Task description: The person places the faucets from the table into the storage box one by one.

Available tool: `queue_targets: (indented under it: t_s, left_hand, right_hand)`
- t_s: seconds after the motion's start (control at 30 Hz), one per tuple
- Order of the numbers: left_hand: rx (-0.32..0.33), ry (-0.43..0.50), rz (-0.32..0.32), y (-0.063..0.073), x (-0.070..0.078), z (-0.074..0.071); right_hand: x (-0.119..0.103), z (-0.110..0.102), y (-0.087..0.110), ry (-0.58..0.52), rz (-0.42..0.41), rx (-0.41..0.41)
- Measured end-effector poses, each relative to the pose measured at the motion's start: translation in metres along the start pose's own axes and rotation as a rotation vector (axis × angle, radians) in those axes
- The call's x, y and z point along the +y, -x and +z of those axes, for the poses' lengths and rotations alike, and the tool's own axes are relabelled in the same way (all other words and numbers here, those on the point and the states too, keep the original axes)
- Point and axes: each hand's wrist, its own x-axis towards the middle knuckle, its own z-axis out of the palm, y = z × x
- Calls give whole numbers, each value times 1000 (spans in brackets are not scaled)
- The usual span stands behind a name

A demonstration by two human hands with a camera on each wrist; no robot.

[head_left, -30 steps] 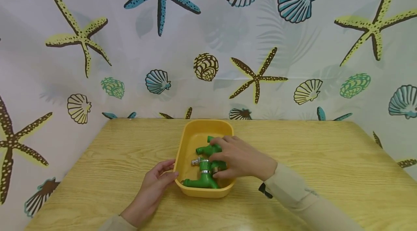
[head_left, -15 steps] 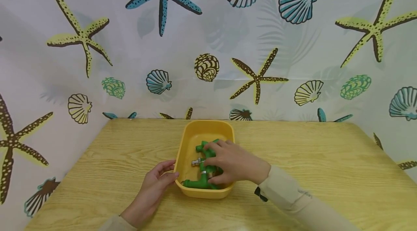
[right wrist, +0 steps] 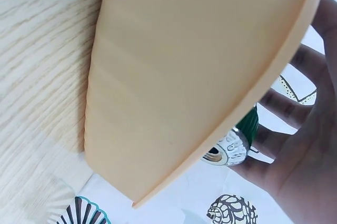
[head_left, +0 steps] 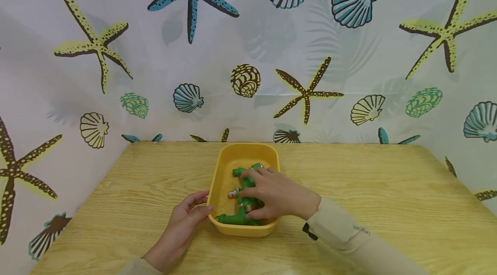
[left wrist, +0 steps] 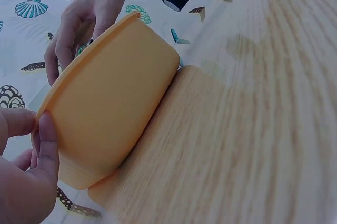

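Note:
A yellow plastic basin [head_left: 248,230] holds several green taps with metal fittings. My left hand [head_left: 180,221] grips its left rim, the thumb and fingers pinching the wall [left wrist: 113,92] in the left wrist view. Reaching over the right rim, my right hand [head_left: 279,193] curls its fingers round a green tap [head_left: 248,182], which they partly hide. In the right wrist view a metal-ended green tap [right wrist: 247,126] shows beside the fingers. Another green tap [head_left: 231,219] lies at the basin's near end. A silver nozzle [head_left: 234,193] points left.
The basin stands on a wood-grain table [head_left: 349,180]. Behind the table hangs a white cloth [head_left: 217,59] printed with starfish and shells. A black strap piece [head_left: 309,232] shows at the right sleeve.
My right hand has shifted slightly left within the basin, and the green taps under it have moved and turned. My left hand has stayed on the rim.

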Motion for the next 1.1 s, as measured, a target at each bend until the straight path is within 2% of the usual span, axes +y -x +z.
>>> queue_targets:
  t_s: [0.7, 1.1]
  left_hand:
    - [-2, 0, 9, -1, 1, 4]
    - [-6, 26, 19, -1, 0, 4]
  right_hand:
    - [6, 1, 4, -43, 22, -33]
    - [9, -1, 7, -27, -4, 12]
